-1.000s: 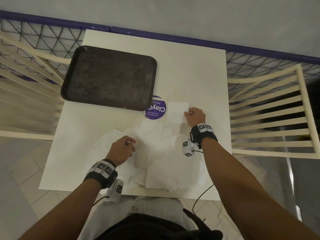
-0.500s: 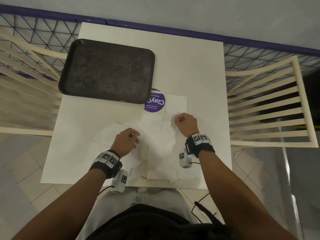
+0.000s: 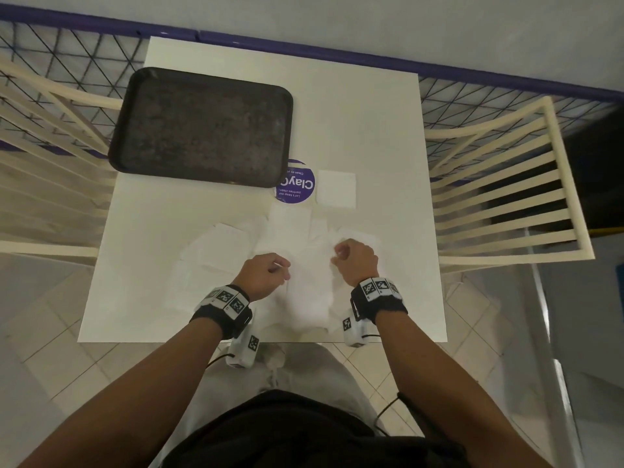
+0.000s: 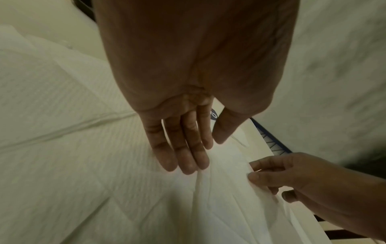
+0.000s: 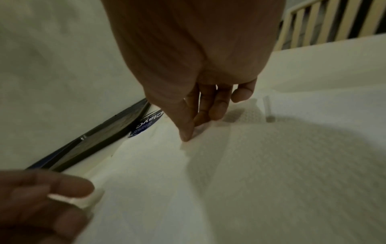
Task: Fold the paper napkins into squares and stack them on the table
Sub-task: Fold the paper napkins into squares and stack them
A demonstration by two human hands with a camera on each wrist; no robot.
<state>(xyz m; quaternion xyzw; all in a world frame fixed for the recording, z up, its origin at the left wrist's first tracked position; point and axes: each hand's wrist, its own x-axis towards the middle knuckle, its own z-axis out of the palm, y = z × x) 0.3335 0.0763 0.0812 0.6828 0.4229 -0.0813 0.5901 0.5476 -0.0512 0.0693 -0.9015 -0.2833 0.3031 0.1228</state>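
Observation:
A loose pile of white paper napkins (image 3: 219, 251) lies unfolded on the near half of the white table (image 3: 354, 113). One folded napkin square (image 3: 336, 189) sits farther back, beside a purple sticker. My left hand (image 3: 283, 268) and right hand (image 3: 337, 255) are over the pile, a short way apart. Each pinches the far edge of the same top napkin (image 3: 309, 285). In the right wrist view the thumb and forefinger of my right hand (image 5: 193, 130) nip the paper. In the left wrist view my left hand (image 4: 206, 153) lies on the napkin (image 4: 221, 198), which ridges up beneath it.
A dark empty tray (image 3: 202, 126) occupies the table's far left. The round purple sticker (image 3: 299, 187) is stuck by its near corner. Slatted cream chairs stand at the right (image 3: 499, 197) and left (image 3: 50, 184). A mesh fence runs behind the table.
My right hand has drawn back from the folded square to the pile and taken hold of a napkin edge. The left hand has shifted slightly right, still on the pile.

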